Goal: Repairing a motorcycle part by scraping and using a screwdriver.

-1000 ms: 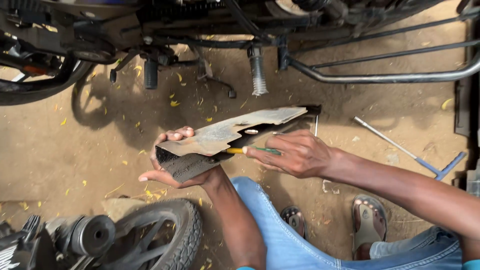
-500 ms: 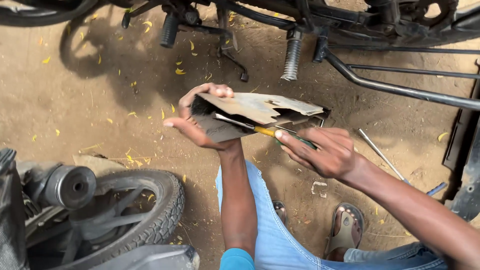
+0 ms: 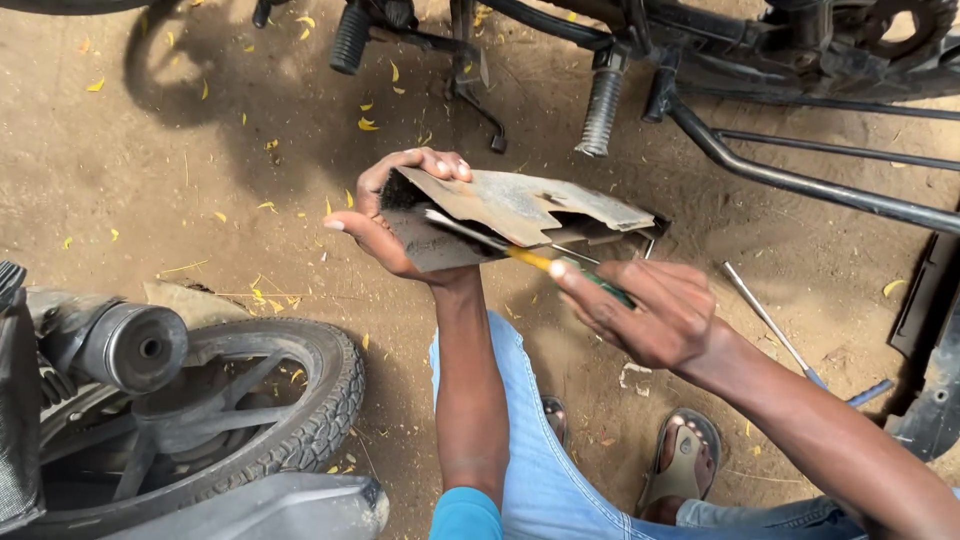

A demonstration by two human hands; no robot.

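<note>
My left hand grips the left end of a dusty folded metal cover plate, holding it level above the dirt ground. My right hand holds a screwdriver with a yellow and green handle. Its thin shaft reaches left into the open underside of the plate. My blue-jeaned knee and a sandalled foot are below the hands.
A motorcycle's underside with foot pegs and frame tubes spans the top. A tyre and an exhaust muffler lie at the lower left. A blue-handled tool lies on the ground at right, beside black plastic panels.
The view has swung so the hands sit more central. My right hand has drawn slightly down and right while the screwdriver shaft stays inside the plate; my left hand keeps its grip.
</note>
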